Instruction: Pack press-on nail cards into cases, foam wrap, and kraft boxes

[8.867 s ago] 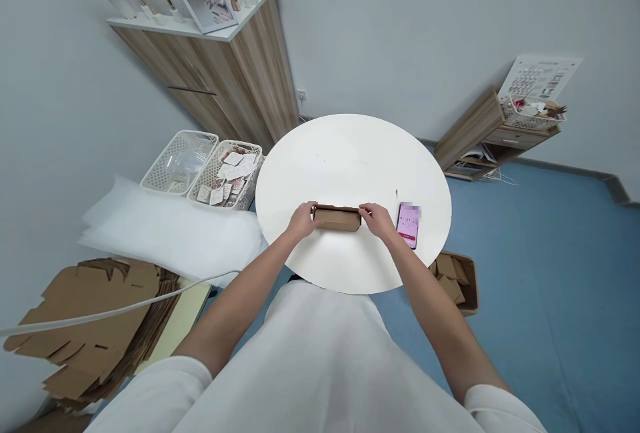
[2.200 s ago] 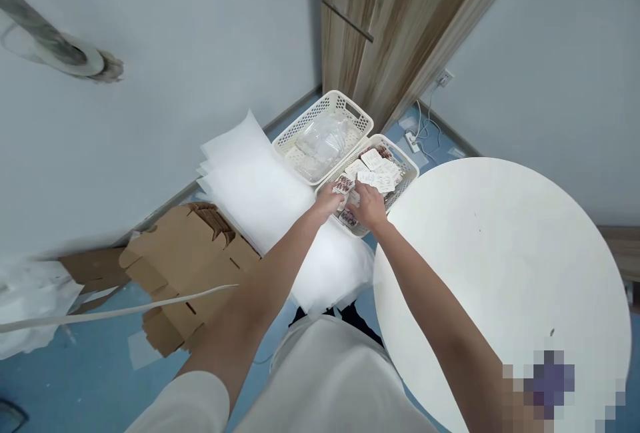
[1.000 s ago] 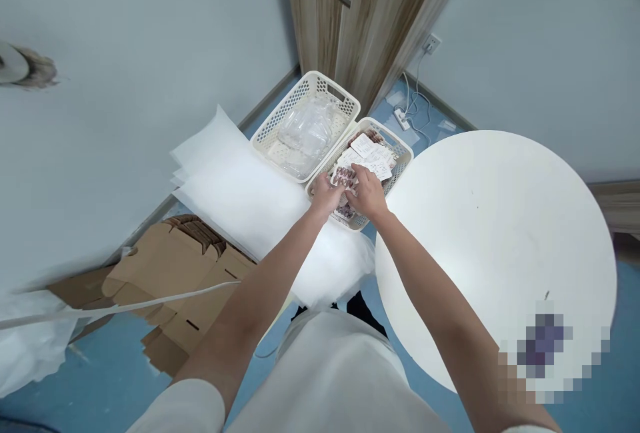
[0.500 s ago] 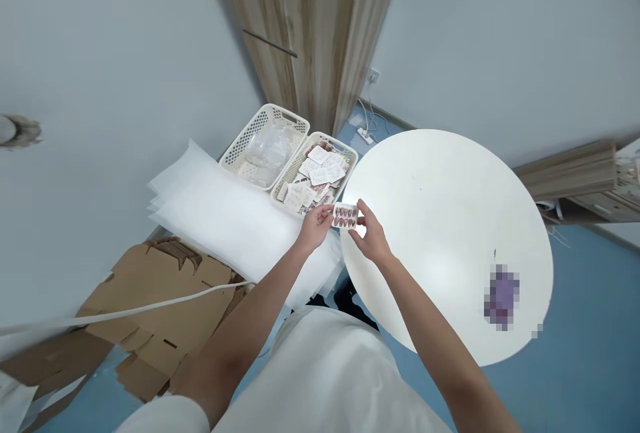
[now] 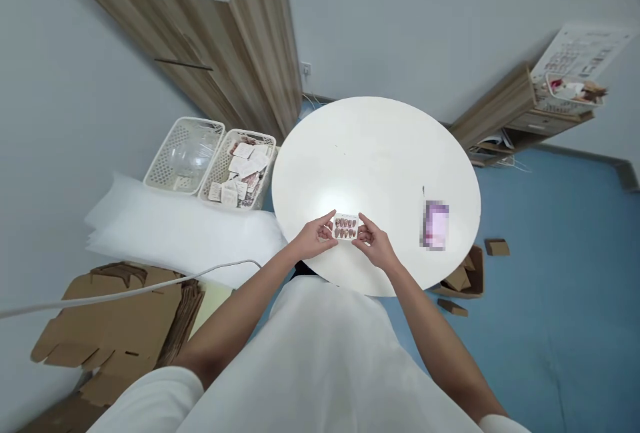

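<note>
A small white card of press-on nails [image 5: 345, 227], with two rows of brownish-pink patterned nails, is held up over the near edge of the round white table [image 5: 380, 146]. My left hand [image 5: 317, 236] pinches its left side between thumb and fingers. On the opposite side, my right hand [image 5: 373, 241] grips the right edge the same way. The nails face up toward me. To the left, a white basket [image 5: 267, 170] holds many similar cards, most showing their printed white backs.
Left of the card basket stands another basket [image 5: 155, 165] with clear plastic bags. White foam sheets [image 5: 185, 226] and flattened cardboard boxes [image 5: 115, 313] lie nearer on the left. A pixelated purple item [image 5: 436, 225] rests on the table's right. A wooden cabinet [image 5: 250, 53] stands behind.
My view has swung right toward the round table. Both hands have carried the nail card from beside the card basket to over the table's near edge.
</note>
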Tool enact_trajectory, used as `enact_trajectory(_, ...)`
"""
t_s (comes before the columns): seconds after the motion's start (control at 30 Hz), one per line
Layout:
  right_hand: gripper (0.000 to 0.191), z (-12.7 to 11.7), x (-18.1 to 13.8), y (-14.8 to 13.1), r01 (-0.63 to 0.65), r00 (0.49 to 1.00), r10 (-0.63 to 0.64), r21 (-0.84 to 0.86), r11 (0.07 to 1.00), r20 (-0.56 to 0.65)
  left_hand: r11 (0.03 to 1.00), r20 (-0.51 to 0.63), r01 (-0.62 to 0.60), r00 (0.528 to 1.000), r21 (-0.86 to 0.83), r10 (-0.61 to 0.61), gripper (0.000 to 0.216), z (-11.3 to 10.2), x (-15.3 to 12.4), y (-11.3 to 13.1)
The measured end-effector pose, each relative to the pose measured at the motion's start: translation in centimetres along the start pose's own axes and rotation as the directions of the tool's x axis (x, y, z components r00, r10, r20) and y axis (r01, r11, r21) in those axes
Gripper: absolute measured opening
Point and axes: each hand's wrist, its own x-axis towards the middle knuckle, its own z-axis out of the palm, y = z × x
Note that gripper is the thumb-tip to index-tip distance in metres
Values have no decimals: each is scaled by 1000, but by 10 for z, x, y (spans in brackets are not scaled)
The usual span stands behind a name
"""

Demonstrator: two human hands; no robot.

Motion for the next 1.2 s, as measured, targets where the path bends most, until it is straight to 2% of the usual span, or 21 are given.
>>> enact_trajectory(0.13, 71, -30, -22, 14, -9, 999, 9, 14, 1000, -31, 990, 26, -65, 998, 122, 62, 74, 35, 13, 6)
enact_trajectory(0.27, 75, -48, -31, 27, -12, 1000, 12, 9, 1000, -23, 985, 89, -76, 994, 156, 62, 70, 55, 21, 9)
enact_trajectory(0.4, 77, -55, -32, 36, -15, 999, 14, -16, 1000, -29, 982, 128, -79, 990, 173, 57, 71, 59, 27, 9)
enact_trajectory(0.53, 74, -53, -24, 35, -3, 1000, 2, -42, 999, -10, 973, 131, -90, 989, 213, 63, 69, 52, 33, 4)
enact_trajectory(0.77, 65, -35, 15, 19, -9, 999, 15, -122, 992, 47, 957, 98, -108, 992, 270, 84, 73, 11, 47, -13)
enact_trajectory(1.0, 62, 7, 69, 10, -2, 998, 12, -183, 983, 56, 939, 52, -98, 995, 329, 86, 62, -50, 58, -28)
enact_trajectory(1.1, 62, 30, 98, 7, 30, 996, -8, -259, 965, 87, 862, 3, -108, 992, 496, 122, 62, -86, 64, -36)
enact_trajectory(1.2, 60, 55, 130, 4, 89, 992, -49, -381, 920, 115, 725, -67, -40, 991, 688, 118, 62, -121, 69, -44)
